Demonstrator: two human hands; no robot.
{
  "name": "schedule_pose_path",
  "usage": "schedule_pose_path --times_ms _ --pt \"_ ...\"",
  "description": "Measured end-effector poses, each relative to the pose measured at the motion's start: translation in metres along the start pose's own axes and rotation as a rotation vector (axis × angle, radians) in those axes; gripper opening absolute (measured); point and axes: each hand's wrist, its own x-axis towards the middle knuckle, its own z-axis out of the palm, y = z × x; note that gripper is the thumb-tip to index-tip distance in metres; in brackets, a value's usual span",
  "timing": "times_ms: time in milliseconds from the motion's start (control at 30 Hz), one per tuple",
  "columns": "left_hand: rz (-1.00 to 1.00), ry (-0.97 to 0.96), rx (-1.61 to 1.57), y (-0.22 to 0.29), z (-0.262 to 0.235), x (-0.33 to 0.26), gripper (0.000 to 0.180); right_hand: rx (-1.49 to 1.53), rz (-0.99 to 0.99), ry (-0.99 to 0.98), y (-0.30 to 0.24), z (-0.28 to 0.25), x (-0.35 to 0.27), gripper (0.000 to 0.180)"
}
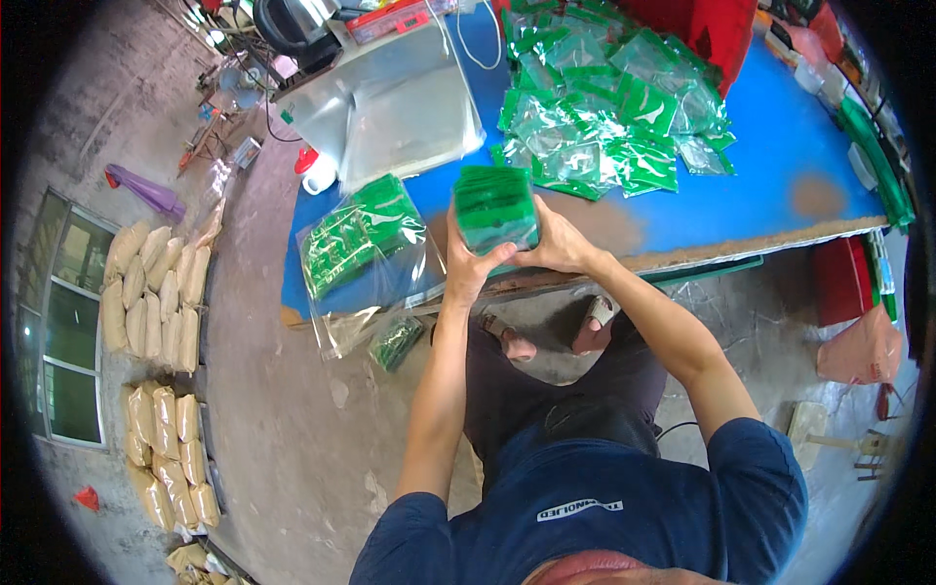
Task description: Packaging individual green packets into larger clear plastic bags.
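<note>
Between my two hands I hold a thick stack of green-edged plastic packets point(494, 210), squared up over the near edge of the table. My left hand point(464, 265) grips its left side and my right hand point(563, 237) its right side, with the thumbs meeting at the near face. Just left of the stack, a clear plastic bag point(336, 317) holding more green packets point(361, 234) lies at the table's corner, its mouth hanging past the edge. A loose pile of green and clear packets point(604, 107) covers the table beyond my right hand.
The blue table point(780, 190) has a worn front edge. Clear plastic sheets point(414, 107) lie at the back left, beside a white bottle with a red cap point(317, 174). A red bin point(702, 34) stands behind the pile. Below the corner, a green bundle point(395, 343) is on the floor. Brown sacks point(156, 292) line the left wall.
</note>
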Motion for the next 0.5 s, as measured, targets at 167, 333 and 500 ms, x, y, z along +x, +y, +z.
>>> schedule_pose_path --times_ms 167,333,500 --pt "-0.044 -0.073 -0.019 -0.004 -0.014 -0.018 0.114 -0.038 -0.103 0.042 0.003 0.008 -0.006 0.101" --pt "0.007 -0.032 0.192 0.003 -0.011 -0.027 0.116 0.039 0.097 -0.080 -0.007 0.008 -0.006 0.104" --pt "0.036 -0.092 0.310 -0.014 -0.015 -0.024 0.092 -0.272 -0.169 -0.026 0.009 0.009 -0.014 0.116"
